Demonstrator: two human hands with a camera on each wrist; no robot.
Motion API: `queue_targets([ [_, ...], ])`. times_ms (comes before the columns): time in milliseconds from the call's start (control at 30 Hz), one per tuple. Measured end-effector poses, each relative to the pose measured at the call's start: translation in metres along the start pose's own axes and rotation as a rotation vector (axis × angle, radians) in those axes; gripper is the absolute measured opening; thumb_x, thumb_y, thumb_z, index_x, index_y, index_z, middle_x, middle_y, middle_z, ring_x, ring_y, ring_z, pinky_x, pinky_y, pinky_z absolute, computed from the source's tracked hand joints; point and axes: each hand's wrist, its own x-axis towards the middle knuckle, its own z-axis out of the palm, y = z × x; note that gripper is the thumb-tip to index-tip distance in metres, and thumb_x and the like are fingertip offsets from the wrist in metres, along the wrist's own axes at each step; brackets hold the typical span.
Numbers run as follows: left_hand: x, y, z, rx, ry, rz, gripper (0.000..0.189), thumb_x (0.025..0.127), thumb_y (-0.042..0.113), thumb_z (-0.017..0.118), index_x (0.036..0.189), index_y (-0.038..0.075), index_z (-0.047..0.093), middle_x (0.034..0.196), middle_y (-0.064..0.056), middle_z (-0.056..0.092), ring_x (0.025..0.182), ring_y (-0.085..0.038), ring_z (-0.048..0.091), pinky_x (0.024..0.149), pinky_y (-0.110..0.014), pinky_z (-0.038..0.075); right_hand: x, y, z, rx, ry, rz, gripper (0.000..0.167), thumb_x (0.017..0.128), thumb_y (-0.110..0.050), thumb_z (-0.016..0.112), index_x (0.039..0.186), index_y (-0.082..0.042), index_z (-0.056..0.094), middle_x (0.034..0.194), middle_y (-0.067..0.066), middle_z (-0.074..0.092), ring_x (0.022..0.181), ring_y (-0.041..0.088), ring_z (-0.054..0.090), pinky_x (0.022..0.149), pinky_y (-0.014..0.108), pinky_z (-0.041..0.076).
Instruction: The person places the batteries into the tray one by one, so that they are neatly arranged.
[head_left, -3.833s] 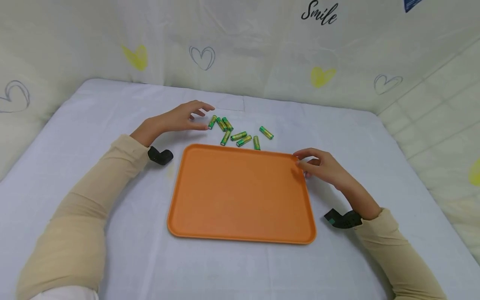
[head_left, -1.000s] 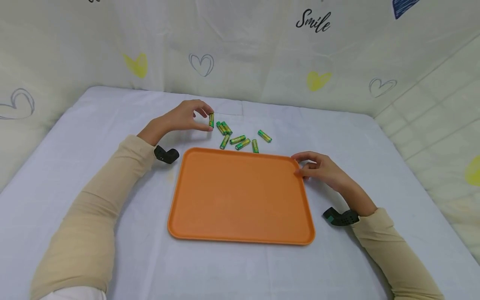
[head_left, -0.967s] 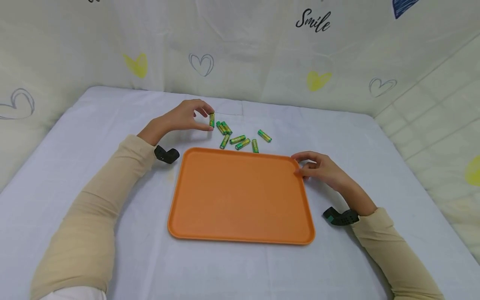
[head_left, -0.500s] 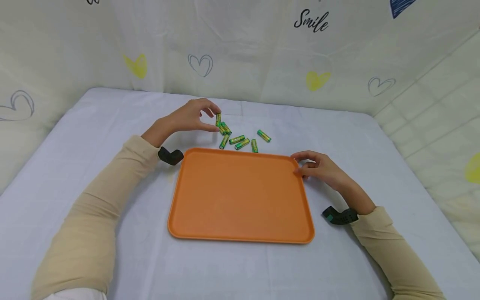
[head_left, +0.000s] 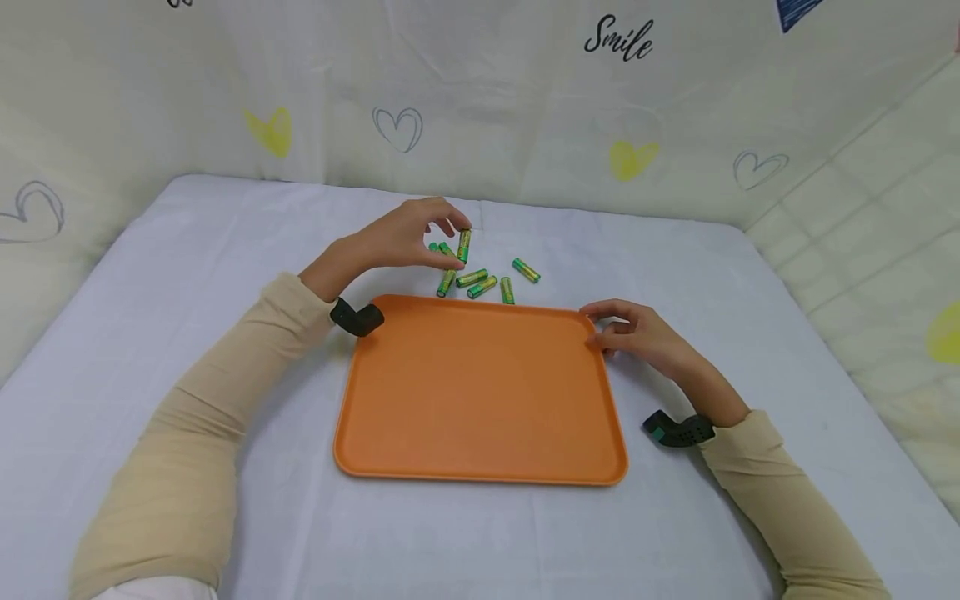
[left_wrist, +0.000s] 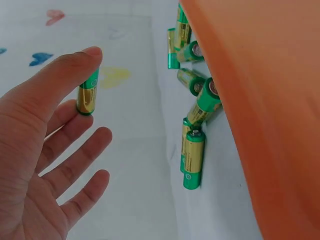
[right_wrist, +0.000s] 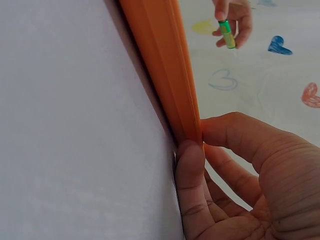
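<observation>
My left hand (head_left: 411,235) pinches a green-and-gold battery (head_left: 464,246) between thumb and fingertips, above the far side of the table. In the left wrist view this battery (left_wrist: 87,95) stands roughly upright, its top end covered by the thumb. Several like batteries (head_left: 482,287) lie loose beyond the tray's far edge, a few partly hidden behind the left hand. One more battery (head_left: 526,270) lies apart to their right. At the far right corner of the orange tray (head_left: 480,392), my right hand (head_left: 633,333) grips the rim, thumb and fingers on either side of it.
A white cloth (head_left: 480,542) covers the table, and a pale sheet (head_left: 517,108) with printed hearts hangs behind it. The dark wrist camera (head_left: 357,318) on my left arm overlaps the tray's far left corner in the head view.
My left hand has picked up the leftmost battery and carried it to the right, past the nearest loose ones. My right hand keeps its place at the tray corner.
</observation>
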Motion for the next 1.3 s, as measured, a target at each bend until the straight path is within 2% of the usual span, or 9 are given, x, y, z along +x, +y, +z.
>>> queue_targets([
  [367, 0.01, 0.031, 0.014, 0.034, -0.039, 0.105, 0.052, 0.079, 0.029, 0.083, 0.121, 0.008, 0.062, 0.119, -0.001, 0.063, 0.107, -0.016, 0.058, 0.094, -0.035, 0.044, -0.002, -0.002, -0.002, -0.02, 0.011, 0.002, 0.045, 0.091, -0.017, 0.07, 0.132, -0.004, 0.056, 0.127, 0.011, 0.052, 0.073, 0.012, 0.058, 0.067, 0.023, 0.049],
  [867, 0.021, 0.068, 0.039, 0.126, -0.09, 0.197, 0.052, 0.08, 0.036, 0.081, 0.121, 0.011, 0.062, 0.116, 0.003, 0.06, 0.106, -0.012, 0.058, 0.095, -0.029, 0.044, -0.004, -0.001, -0.003, -0.024, 0.009, -0.011, 0.042, 0.093, -0.015, 0.067, 0.132, -0.003, 0.056, 0.128, 0.016, 0.052, 0.076, 0.013, 0.058, 0.069, 0.021, 0.051],
  [1133, 0.026, 0.078, 0.054, 0.025, -0.114, 0.173, 0.049, 0.081, 0.034, 0.08, 0.122, 0.014, 0.061, 0.118, 0.006, 0.06, 0.107, -0.014, 0.058, 0.09, -0.027, 0.045, -0.004, 0.0, -0.002, 0.001, 0.009, 0.006, 0.042, 0.094, -0.015, 0.066, 0.133, -0.002, 0.055, 0.13, 0.016, 0.052, 0.078, 0.011, 0.06, 0.07, 0.022, 0.051],
  [1300, 0.029, 0.079, 0.065, -0.05, -0.122, 0.193, 0.05, 0.08, 0.033, 0.081, 0.121, 0.014, 0.061, 0.118, 0.005, 0.061, 0.106, -0.012, 0.059, 0.09, -0.028, 0.046, -0.005, 0.001, -0.002, 0.009, 0.012, 0.007, 0.042, 0.095, -0.016, 0.065, 0.133, -0.002, 0.055, 0.129, 0.016, 0.052, 0.078, 0.011, 0.06, 0.07, 0.021, 0.051],
])
